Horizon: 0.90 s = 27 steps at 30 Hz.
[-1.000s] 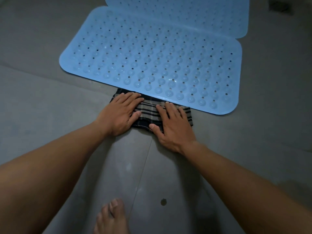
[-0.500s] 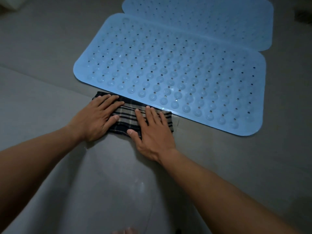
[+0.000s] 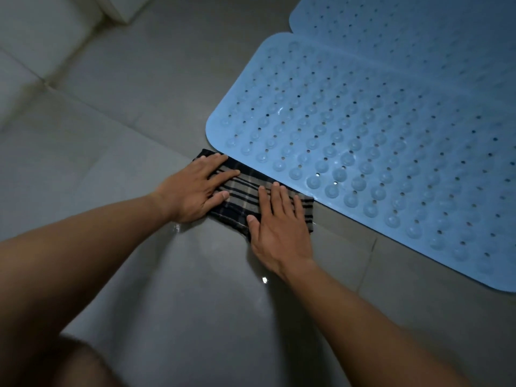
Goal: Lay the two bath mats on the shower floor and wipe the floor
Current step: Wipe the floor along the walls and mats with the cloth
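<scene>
The 2 bath mats lie flat on the grey tiled floor (image 3: pixel 134 141). The near mat (image 3: pixel 396 152) is pale blue, soft plastic, round-cornered, studded with rows of domed suction cups and small drain holes. The far mat (image 3: pixel 405 26) is of the same make and meets the near one along its long edge; whether they overlap cannot be told. Both mats are cut off at the right of the frame, the far mat also at the top. A folded cloth (image 3: pixel 245 191), dark with pale stripes, lies on the floor with its far edge touching the near mat's front edge. The left hand (image 3: pixel 195 191) and right hand (image 3: pixel 279 227) press flat on it, fingers straight, holding nothing; they cover much of the cloth. The tiles near the wrists show wet glints. Bare floor lies to the left and toward the person. Pale wall tiles (image 3: pixel 30 40) border the upper left.
</scene>
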Each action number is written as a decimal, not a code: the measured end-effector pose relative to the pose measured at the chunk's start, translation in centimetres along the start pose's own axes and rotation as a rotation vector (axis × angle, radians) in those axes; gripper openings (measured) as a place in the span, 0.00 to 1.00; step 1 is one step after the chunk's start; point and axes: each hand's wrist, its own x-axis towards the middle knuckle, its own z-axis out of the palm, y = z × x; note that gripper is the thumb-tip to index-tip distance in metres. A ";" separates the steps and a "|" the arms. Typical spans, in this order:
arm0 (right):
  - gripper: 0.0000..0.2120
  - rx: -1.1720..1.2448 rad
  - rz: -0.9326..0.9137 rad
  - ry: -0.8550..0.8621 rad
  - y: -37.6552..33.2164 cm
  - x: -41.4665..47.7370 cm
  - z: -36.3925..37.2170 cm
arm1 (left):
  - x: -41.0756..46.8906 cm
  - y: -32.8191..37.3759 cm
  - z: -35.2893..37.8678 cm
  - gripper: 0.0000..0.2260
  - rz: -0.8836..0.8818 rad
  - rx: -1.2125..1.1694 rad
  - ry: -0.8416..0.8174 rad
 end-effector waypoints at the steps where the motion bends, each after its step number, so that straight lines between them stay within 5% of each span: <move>1: 0.31 -0.002 0.002 0.001 -0.8 0.6 0.1 | -0.2 -0.9 0.0 0.31 -0.005 0.000 -0.001; 27: 0.31 -0.013 -0.053 -0.099 -16.3 15.6 2.2 | -0.7 -20.7 -1.4 0.25 -0.286 0.181 -0.138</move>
